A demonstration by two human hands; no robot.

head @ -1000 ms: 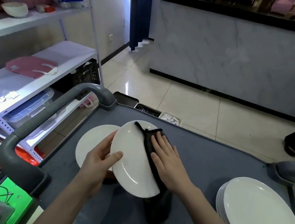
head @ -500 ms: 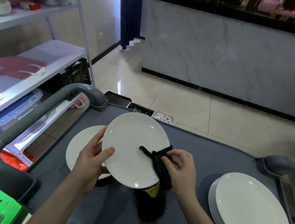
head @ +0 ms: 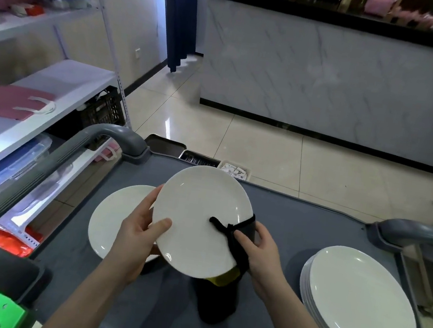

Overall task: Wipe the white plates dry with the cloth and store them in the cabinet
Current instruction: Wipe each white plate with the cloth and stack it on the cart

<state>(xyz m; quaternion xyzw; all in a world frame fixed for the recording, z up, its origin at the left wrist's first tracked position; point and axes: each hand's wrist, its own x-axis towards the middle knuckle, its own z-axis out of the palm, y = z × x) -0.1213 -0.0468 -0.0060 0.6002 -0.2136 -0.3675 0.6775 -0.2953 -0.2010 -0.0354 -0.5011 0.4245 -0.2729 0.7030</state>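
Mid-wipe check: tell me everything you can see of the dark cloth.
The cloth is black, soft fabric, with a yellow patch showing under the lower edge of the held plate. It folds over that plate's right rim, and a thin tail lies on the plate's face. The right hand pinches it against the rim. Its lower part hangs toward the grey cart top; contact is unclear.

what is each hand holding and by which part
Left hand grips the white plate by its left rim, thumb on the face. Right hand pinches the black cloth over the plate's right edge.
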